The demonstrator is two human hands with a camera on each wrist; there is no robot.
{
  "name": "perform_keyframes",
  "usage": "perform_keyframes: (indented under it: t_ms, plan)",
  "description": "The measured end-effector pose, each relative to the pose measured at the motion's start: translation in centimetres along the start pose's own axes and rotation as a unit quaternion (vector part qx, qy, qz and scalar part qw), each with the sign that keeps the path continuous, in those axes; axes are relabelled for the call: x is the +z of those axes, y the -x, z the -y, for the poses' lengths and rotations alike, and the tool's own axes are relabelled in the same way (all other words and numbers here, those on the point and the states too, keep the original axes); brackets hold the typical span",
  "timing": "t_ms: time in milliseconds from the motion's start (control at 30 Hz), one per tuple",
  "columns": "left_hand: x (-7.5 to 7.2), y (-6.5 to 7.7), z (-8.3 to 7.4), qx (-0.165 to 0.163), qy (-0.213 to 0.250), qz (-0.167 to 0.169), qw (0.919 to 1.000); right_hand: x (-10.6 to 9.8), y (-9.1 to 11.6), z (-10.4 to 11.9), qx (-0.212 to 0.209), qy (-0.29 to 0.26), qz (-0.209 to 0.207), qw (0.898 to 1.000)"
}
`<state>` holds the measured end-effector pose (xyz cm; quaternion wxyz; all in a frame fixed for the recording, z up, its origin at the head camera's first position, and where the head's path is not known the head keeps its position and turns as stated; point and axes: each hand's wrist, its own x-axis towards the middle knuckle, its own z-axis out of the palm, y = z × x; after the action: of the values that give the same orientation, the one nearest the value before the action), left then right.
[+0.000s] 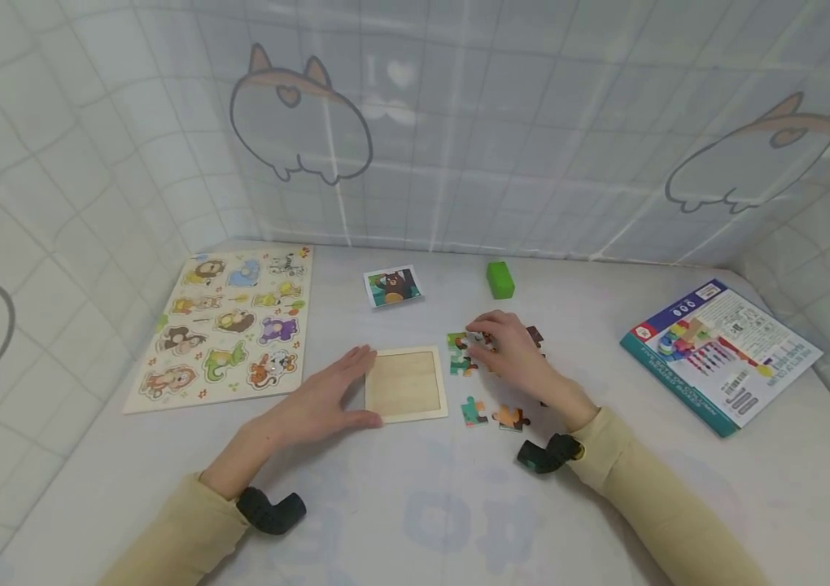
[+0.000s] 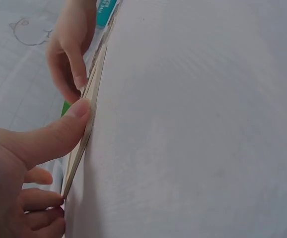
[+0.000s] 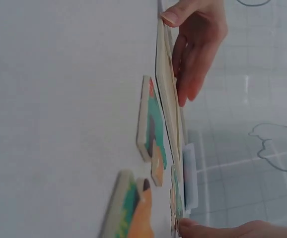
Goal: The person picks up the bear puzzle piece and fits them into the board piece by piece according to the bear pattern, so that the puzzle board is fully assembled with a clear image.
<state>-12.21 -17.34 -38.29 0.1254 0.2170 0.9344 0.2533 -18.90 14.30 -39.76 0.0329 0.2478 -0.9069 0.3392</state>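
Observation:
A square wooden tray [image 1: 406, 417] with a raised rim and bare base lies on the table. My left hand [image 1: 327, 395] rests at its left side, thumb on the near corner and the other fingers stretched toward the far corner. Just right of the tray, my right hand [image 1: 513, 350] pinches a jigsaw piece among other pieces, its fingers partly hiding them. A green and brown jigsaw piece [image 1: 456, 358] shows beside the fingertips. Nearer the body lie a teal jigsaw piece [image 1: 473, 412] and an orange jigsaw piece [image 1: 511, 418].
An animal puzzle board [image 1: 239, 334] lies at the left. Behind the tray is a bear picture card [image 1: 395, 286], with a green block [image 1: 500, 280] to its right. A flat printed box [image 1: 722, 354] lies at the right. Patterned cloth walls [image 1: 459, 163] enclose the table.

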Motion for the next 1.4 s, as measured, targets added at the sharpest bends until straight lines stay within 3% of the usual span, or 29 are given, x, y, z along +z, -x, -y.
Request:
perform_keyframes:
  t_ms: [267,567,933,1400]
  plan:
    - [0.4,-0.1,0.5,0.005,0.021,0.018,0.9996,1.0,-0.6,-0.4,-0.015,0.029,-0.019,0.999]
    - [0.4,0.0,0.7,0.01,0.018,0.011,0.9997,1.3,-0.6,-0.7,-0.027,0.046,-0.02,0.998]
    - [0.7,-0.1,0.8,0.024,0.039,0.022,0.9987,1.2,-0.4,-0.7,-0.037,0.022,-0.022,0.999]
    - [0.8,-0.2,0.9,0.026,0.039,0.022,0.9986,1.3,-0.2,1.9,-0.053,0.021,-0.025,0.998]
